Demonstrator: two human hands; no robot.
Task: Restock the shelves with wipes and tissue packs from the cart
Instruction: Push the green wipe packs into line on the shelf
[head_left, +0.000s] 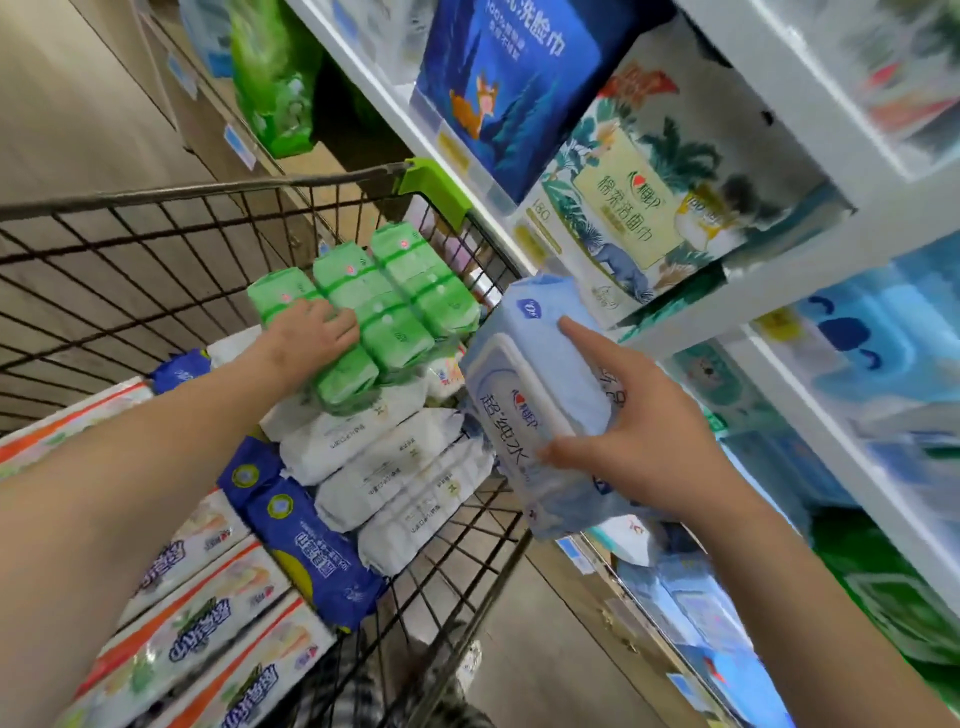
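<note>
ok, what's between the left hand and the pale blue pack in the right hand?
Head view: green packs in the cart fill that stretch; the left hand is on them.

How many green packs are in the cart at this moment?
3, side by side on the white packs: the left green pack under the left hand, the middle green pack, and the right green pack. Others may be hidden beneath.
</note>
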